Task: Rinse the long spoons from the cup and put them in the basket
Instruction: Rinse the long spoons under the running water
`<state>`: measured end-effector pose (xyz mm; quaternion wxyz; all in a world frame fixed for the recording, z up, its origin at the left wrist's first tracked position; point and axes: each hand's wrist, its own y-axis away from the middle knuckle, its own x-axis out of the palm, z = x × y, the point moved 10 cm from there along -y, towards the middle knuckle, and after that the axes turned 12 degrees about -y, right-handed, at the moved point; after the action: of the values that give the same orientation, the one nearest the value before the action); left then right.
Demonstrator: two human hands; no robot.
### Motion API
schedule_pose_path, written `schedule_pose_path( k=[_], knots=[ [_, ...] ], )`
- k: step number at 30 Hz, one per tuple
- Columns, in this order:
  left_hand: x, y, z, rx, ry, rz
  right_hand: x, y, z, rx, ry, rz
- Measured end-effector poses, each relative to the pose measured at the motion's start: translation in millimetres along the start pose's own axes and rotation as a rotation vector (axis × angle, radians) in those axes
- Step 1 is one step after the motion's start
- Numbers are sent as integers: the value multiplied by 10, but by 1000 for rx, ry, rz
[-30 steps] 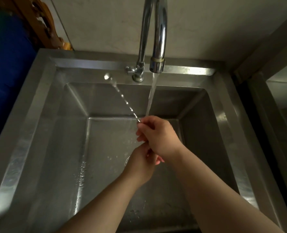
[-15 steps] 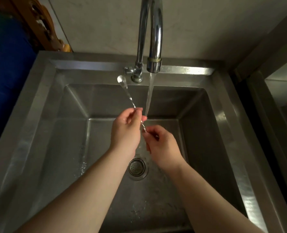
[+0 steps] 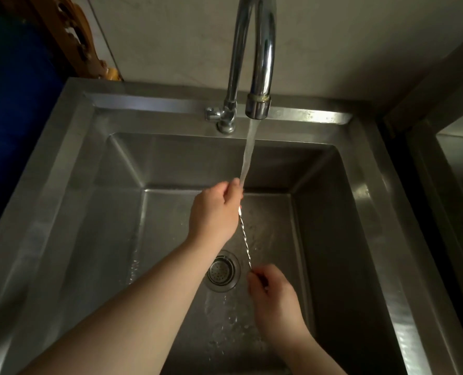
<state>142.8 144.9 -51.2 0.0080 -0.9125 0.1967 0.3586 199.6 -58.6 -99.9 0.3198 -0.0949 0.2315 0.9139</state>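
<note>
A long twisted spoon (image 3: pixel 244 239) is held over the sink (image 3: pixel 95 169) under running water (image 3: pixel 248 152) — the left hand (image 3: pixel 214 212) closed on its upper end, the right hand (image 3: pixel 272 296) pinching the lower; both ends are hidden in each grip.

A thin stream of water (image 3: pixel 248 155) is being poured from a curved chrome tap (image 3: pixel 263 63) into a deep stainless-steel sink (image 3: pixel 70 201). A round perforated metal drain strainer (image 3: pixel 221 270) is being wetted at its floor.
</note>
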Motion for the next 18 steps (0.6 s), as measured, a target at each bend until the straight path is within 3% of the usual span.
schedule_pose_path(
  k=[3,5,11,18],
  knots=[
    [-44,-48,6,43,-215,-21,-5,-18,-158,-29,95,-32],
    [-125,-128,34,15,-197,-50,46,-77,-425,56,135,-11],
    [-9,-29,76,65,-122,54,167,-368,-1374,363,273,-36],
    [40,241,408,100,-150,65,247,-827,-1901,369,476,-107]
  ],
)
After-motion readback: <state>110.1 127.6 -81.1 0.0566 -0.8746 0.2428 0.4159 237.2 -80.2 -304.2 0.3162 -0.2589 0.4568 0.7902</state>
